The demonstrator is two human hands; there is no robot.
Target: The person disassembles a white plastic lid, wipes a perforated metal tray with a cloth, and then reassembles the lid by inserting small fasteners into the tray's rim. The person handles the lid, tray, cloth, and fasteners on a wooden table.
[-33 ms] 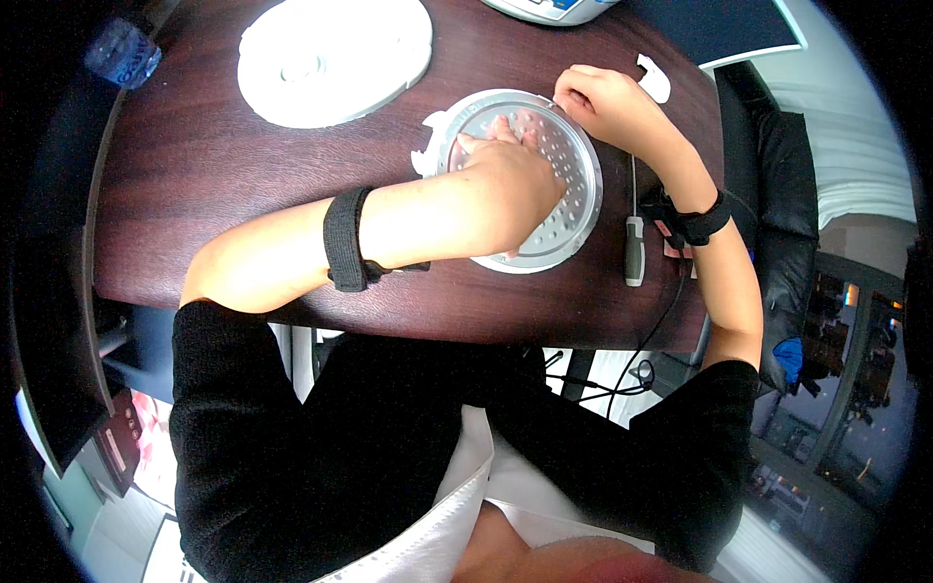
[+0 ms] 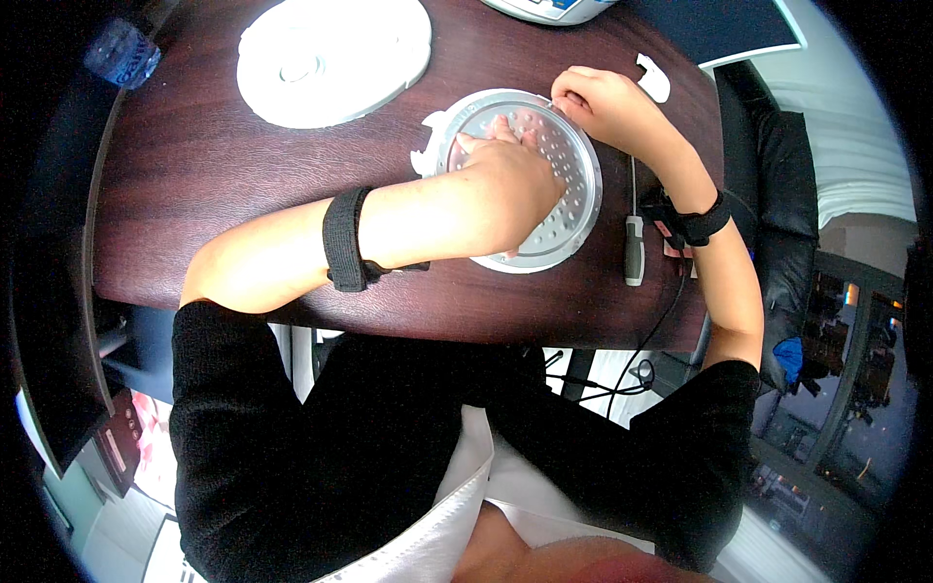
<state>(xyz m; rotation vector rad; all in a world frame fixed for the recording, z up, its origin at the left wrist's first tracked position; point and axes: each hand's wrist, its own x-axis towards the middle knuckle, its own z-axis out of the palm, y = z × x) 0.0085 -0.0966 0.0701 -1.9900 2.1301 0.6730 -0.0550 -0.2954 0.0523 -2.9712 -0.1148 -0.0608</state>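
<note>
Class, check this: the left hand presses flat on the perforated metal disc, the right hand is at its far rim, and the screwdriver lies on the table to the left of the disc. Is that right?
Not quite. The head view shows the screwdriver lying to the right of the perforated metal disc, not the left. The rest holds: the left hand presses on the disc, and the right hand is at its far rim.

Both hands, left [image 2: 505,180] and right [image 2: 603,102], rest on a perforated metal disc [image 2: 564,209].

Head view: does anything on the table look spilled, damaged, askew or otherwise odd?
Nothing stands out. The left hand presses flat on the perforated metal disc, the right hand grips its far rim. The screwdriver and the white round lid lie flat on the dark table; no spill or damage shows.
</note>
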